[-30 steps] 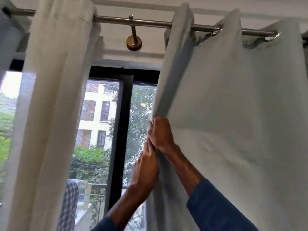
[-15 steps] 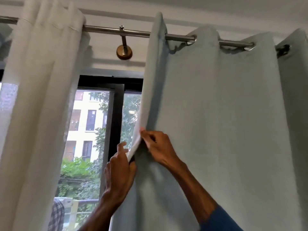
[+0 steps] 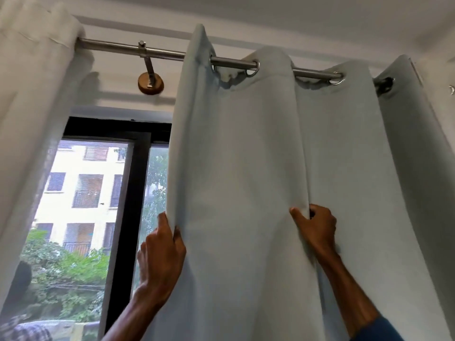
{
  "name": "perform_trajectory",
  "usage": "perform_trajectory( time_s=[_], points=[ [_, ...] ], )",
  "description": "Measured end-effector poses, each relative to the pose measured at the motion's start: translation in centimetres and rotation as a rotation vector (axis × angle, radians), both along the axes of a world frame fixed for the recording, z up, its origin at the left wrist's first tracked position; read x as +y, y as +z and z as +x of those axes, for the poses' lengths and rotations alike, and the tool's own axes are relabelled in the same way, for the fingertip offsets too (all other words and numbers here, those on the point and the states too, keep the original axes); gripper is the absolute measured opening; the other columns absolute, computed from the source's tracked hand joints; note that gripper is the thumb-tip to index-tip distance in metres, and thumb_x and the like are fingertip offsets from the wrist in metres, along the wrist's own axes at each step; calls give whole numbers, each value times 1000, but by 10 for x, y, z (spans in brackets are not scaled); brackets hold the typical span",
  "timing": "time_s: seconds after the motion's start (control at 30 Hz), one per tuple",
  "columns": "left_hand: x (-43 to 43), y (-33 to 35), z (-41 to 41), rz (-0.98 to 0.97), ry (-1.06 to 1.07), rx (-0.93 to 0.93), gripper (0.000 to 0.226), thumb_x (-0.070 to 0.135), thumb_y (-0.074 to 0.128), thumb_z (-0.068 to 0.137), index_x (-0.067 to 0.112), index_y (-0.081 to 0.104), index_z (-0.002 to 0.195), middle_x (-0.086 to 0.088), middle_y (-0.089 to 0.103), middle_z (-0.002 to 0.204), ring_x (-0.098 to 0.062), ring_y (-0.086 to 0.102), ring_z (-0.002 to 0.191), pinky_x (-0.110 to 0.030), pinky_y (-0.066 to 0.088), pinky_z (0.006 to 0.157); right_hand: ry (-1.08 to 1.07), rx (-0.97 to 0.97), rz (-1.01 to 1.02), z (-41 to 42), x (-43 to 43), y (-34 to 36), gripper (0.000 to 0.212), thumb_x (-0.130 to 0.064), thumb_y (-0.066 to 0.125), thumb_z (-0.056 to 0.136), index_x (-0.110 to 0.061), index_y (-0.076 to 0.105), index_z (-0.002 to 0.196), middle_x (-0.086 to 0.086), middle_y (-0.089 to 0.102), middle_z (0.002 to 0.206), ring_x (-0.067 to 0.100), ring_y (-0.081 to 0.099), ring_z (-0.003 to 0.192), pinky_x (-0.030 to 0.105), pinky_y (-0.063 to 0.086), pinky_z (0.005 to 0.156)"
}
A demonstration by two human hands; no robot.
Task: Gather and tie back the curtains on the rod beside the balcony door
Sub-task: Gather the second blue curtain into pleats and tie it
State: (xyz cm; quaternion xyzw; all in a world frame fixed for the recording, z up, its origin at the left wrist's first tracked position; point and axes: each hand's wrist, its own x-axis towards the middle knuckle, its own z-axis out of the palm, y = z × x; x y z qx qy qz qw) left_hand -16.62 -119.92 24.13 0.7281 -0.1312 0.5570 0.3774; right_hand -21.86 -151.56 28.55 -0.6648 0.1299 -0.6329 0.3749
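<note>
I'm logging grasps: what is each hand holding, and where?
Both hold the pale blue curtain: the left hand grips its free left edge, the right hand pinches a fold further right.

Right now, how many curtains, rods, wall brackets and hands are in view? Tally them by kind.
Curtains: 2, a bunched white fabric curtain and a pale blue eyelet curtain
Rods: 1, the silver metal rod
Brackets: 1, the round brass-coloured wall bracket
Hands: 2, left hand and right hand, each gripping the pale blue eyelet curtain
Total: 6
</note>
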Motion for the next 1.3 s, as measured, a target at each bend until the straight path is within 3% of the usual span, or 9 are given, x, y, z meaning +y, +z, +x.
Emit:
perform_trajectory(
  time_s=[0.13, 0.27, 0.5, 0.67, 0.83, 0.97, 1.1, 1.2, 1.3],
  points=[
    [-19, -5, 7, 8, 26, 23, 22, 19, 57, 94, 11, 46, 112, -19, 69, 81, -44, 67, 74, -37, 41, 58, -191, -193, -160, 26, 8, -18, 28, -17, 72, 89, -12, 60, 64, 13, 67, 65, 35, 64, 62, 29, 41, 59],
    [-38, -7, 3, 57, 8, -1, 18, 9, 56, 91, 11, 53, 109, -15, 69, 77, -40, 70, 74, -37, 43, 56, -198, -234, -414, 47, 42, -23, 19, 5, 74, 81, -11, 70, 71, 10, 63, 65, 32, 64, 56, 28, 46, 53],
    [-54, -3, 2, 180, -131, -69, 27, 16, 51, 89, 11, 60, 114, -14, 71, 80, -38, 68, 79, -38, 43, 57, -84, -271, -636, 40, 126, 0, 9, -5, 58, 69, -12, 60, 64, 8, 57, 66, 32, 59, 54, 33, 43, 46],
    [-57, 12, 3, 120, -359, -58, 12, 25, 53, 75, 27, 48, 64, 18, 61, 57, 13, 53, 59, -15, 34, 45, 12, -216, -777, 32, 169, 4, 3, -12, 61, 67, -14, 60, 67, 7, 59, 69, 32, 60, 58, 35, 47, 50],
    [-50, 37, -5, 77, -368, -93, 14, 14, 59, 94, 16, 62, 107, 5, 70, 89, -21, 69, 85, -17, 36, 60, 141, -143, -572, 36, 129, 3, 25, -20, 60, 82, -10, 54, 60, 11, 61, 62, 34, 61, 62, 37, 46, 55],
    [-58, 78, -21, 70, -412, -168, 32, 11, 55, 99, 1, 46, 128, -3, 66, 99, -21, 65, 80, -11, 47, 64, 169, -257, -337, 22, 110, 31, 27, -39, 77, 81, -15, 64, 83, 3, 70, 80, 26, 67, 78, 37, 53, 69],
    [-74, 126, -22, 86, -383, -276, 51, 11, 49, 100, 0, 27, 145, -23, 69, 103, -40, 69, 84, -49, 58, 74, 64, -309, -241, 11, 99, 109, 42, -40, 75, 84, -6, 66, 108, 13, 72, 108, 34, 65, 103, 34, 48, 85],
    [-84, 149, -26, 112, -374, -306, 63, 8, 48, 95, 0, 18, 150, -24, 69, 99, -42, 68, 81, -47, 57, 71, 45, -304, -248, 4, 100, 143, 21, -25, 68, 92, -7, 65, 83, 13, 73, 93, 32, 68, 90, 24, 36, 68],
    [-90, 163, -31, 188, -412, -311, 61, 12, 43, 91, -7, 25, 146, -27, 68, 93, -46, 65, 82, -34, 41, 64, -1, -276, -421, 3, 122, 151, 25, -18, 64, 90, -4, 65, 70, 19, 71, 82, 38, 67, 80, 29, 32, 64]
  ],
)
